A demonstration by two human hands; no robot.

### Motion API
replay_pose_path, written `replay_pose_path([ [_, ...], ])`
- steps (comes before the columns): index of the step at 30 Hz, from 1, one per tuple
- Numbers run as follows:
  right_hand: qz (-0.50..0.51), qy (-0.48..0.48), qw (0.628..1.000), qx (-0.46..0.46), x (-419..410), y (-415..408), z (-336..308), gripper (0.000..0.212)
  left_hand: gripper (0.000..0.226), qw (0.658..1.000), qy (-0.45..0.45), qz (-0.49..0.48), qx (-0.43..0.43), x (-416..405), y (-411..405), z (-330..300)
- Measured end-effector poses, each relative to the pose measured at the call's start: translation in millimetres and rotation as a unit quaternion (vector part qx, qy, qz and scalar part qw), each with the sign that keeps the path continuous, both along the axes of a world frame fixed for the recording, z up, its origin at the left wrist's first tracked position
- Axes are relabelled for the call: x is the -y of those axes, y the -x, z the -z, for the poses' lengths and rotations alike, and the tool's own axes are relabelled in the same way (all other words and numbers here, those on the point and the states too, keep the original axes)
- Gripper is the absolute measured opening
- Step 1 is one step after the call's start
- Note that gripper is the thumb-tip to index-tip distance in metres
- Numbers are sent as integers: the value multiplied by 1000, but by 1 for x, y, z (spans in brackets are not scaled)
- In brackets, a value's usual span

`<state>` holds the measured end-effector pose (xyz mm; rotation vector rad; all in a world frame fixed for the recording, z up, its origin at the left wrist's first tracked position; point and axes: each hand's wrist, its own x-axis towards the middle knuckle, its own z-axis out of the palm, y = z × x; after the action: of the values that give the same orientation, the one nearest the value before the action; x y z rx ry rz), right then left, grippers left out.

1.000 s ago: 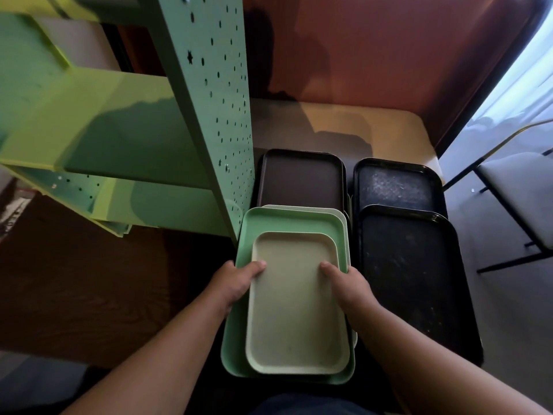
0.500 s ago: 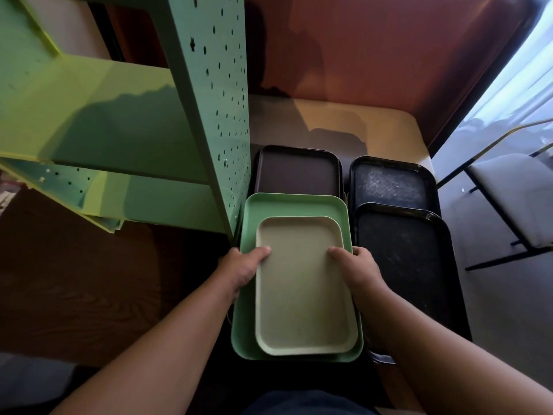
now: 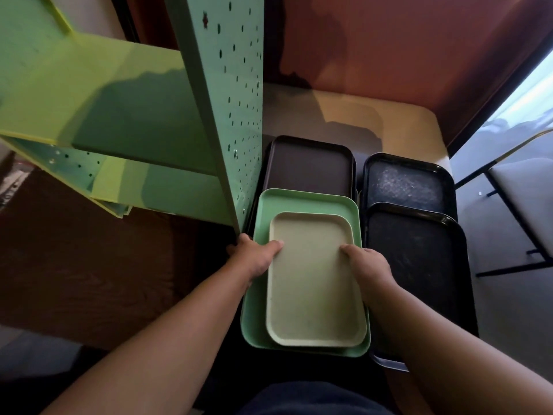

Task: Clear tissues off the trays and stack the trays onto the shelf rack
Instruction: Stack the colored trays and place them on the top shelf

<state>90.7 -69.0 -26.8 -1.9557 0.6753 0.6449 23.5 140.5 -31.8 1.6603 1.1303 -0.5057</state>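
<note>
A small cream tray (image 3: 314,283) lies inside a larger mint-green tray (image 3: 302,202). My left hand (image 3: 254,256) grips the left edges of this stack, thumb on the cream tray's rim. My right hand (image 3: 368,265) grips the right edges the same way. Behind the stack sits a brown tray (image 3: 309,166). Two black trays lie to the right, one far (image 3: 407,181) and one near (image 3: 419,265). The green shelf rack (image 3: 143,115) stands to the left, its pegboard side panel (image 3: 233,100) right beside the stack. No tissues are visible.
The trays rest on a beige table (image 3: 374,115) against a reddish wall. A chair (image 3: 520,199) with a pale seat stands at the right. Dark wooden floor (image 3: 74,265) lies under the rack on the left.
The green and cream tray stack has risen slightly and shifted away from me, with both hands holding its sides throughout. The view has tilted a little.
</note>
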Motion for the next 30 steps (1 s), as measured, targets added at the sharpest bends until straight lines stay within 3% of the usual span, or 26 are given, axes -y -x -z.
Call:
replay_pose_path([
  [7,5,-18,1000,-12,-7,4,-2,21,91,997,-67,29,-25,10,-5,-1],
  [11,-2,9,1000,-18,2,-6,31,52,81,990,-116,64,-41,16,-6,-5],
  [15,-29,19,999,-20,9,-8,49,71,78,988,-131,80,-32,18,0,-6],
  [21,-45,-1,999,-19,-7,0,2,51,84,993,-103,39,-27,14,-4,-16],
  [24,-27,-27,999,-31,-2,0,-1,54,92,998,-65,3,-24,10,-1,-13],
  [30,15,-90,994,-63,13,4,-20,40,76,998,54,-29,28,7,7,-30],
])
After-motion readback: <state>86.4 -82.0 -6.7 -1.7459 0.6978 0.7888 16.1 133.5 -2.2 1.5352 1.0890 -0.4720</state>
